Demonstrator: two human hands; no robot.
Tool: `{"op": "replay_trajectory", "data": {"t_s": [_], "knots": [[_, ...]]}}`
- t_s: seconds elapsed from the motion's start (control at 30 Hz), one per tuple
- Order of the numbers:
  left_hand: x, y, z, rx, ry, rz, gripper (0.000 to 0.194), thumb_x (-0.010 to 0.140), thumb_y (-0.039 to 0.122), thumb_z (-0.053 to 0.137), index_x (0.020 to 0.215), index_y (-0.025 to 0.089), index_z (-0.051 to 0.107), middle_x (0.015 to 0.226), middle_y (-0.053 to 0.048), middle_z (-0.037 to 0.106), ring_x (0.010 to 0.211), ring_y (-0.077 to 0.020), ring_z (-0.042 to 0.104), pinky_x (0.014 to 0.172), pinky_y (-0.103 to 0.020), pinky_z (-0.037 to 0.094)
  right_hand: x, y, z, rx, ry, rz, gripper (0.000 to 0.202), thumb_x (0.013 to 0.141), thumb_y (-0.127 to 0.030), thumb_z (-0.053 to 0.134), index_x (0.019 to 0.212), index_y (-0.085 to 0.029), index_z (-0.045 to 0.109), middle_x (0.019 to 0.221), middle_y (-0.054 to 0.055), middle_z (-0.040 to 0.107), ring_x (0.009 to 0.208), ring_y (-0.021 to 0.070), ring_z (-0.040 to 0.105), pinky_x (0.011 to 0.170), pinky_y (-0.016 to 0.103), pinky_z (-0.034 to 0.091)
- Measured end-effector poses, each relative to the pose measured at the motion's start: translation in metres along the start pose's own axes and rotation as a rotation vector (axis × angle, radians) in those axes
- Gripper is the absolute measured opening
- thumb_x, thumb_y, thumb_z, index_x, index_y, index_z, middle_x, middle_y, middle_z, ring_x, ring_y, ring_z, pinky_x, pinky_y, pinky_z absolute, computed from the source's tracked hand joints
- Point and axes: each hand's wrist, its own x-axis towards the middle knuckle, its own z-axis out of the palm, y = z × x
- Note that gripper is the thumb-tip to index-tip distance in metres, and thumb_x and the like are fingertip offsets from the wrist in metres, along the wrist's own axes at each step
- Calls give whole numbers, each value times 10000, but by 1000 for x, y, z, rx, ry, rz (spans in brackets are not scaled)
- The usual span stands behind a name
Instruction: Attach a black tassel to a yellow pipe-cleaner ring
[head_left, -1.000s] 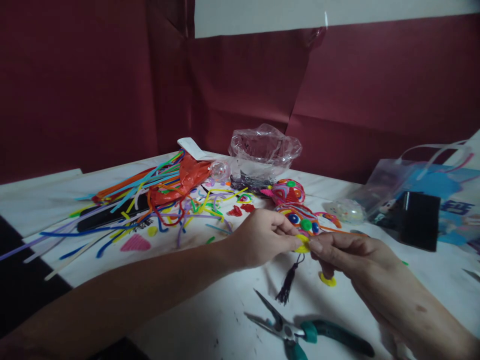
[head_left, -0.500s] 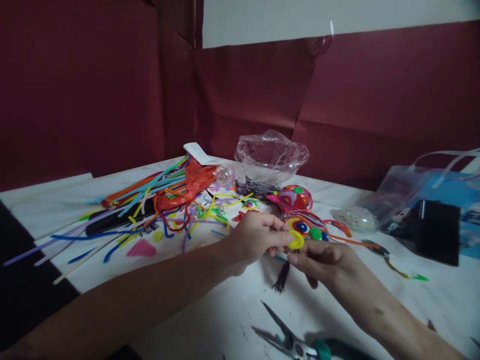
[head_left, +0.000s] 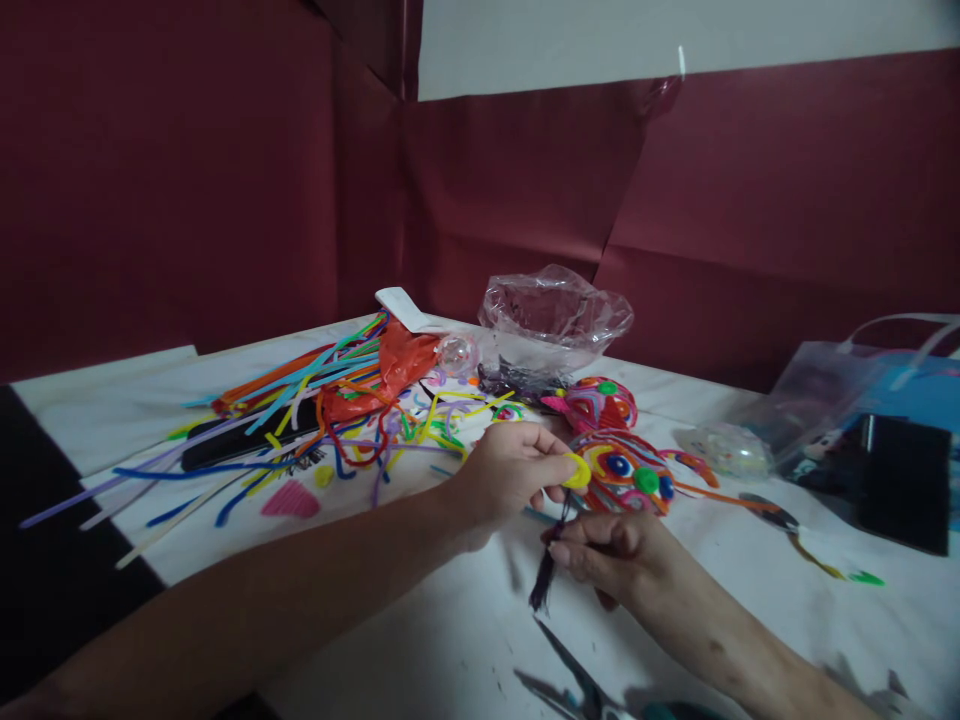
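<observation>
My left hand pinches a small yellow coiled disc between thumb and fingers. A dark purple tassel hangs below the disc. The closed thumb and fingers of my right hand grip the tassel near its top; the exact hold is partly hidden. Just behind the disc lies a round, colourful piece of coiled strips with blue and green dots. Closer to me, long-nosed pliers rest on the table with their jaws apart.
Pipe cleaners in many colours spread across the left, around a red plastic bag. A clear plastic bag stands at the back, beside a second colourful piece. A clear ball and a black box-like object are at right.
My right hand has moved down and left, away from the disc, onto the tassel. The yellow disc stays in my left hand. The whole view has shifted slightly.
</observation>
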Motion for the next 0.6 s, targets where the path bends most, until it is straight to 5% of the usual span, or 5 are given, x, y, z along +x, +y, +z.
{"op": "replay_trajectory", "data": {"t_s": [0.23,0.6], "knots": [[9,5,-11,24,96,74,17,675,109,559,682,100,572,483,41,517,397,-33,421,395,-154,310,-12,2,-22,-90,80,8,627,729,-752,484,635,-132,514,551,16,403,475,118,370,416,180,323],[27,-5,-30,69,154,92,41,681,120,551,698,105,586,493,31,535,421,-49,455,388,-155,323,-33,20,-63,-410,495,-87,710,710,-859,338,676,-177,531,600,76,526,488,187,504,406,236,446]]}}
